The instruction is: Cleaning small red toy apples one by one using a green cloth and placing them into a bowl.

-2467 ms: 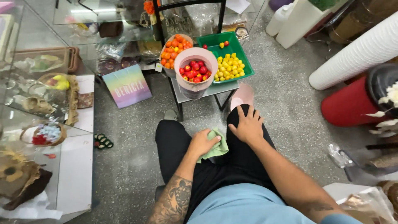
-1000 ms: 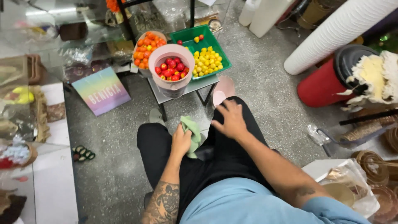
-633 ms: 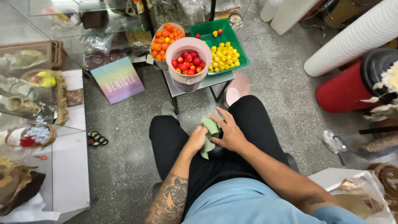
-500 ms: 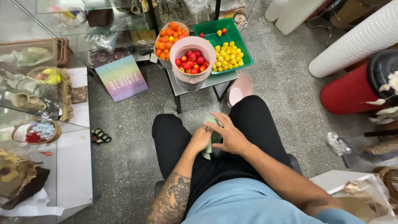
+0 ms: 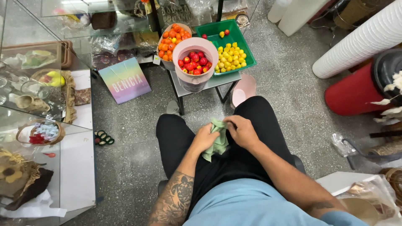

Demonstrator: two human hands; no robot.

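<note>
Left hand [image 5: 205,138] closed on pale green cloth [image 5: 217,142], gripping its left side. Right hand [image 5: 242,132] closed on the cloth's upper right edge, fingers curled over it. Cloth bunched between both hands above the lap, long axis hanging roughly toward the body. Both hands equally near. Beyond the knees: small counter [image 5: 209,83] carrying pink bowl of red fruit [image 5: 194,62] and green tray [image 5: 230,46].

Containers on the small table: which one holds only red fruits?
The pink bucket in front, nearest the hands; the bowl holds mostly orange, the green tray mostly yellow.

Bright, even overhead light, soft shadows, glass glare, sharp focus
</note>
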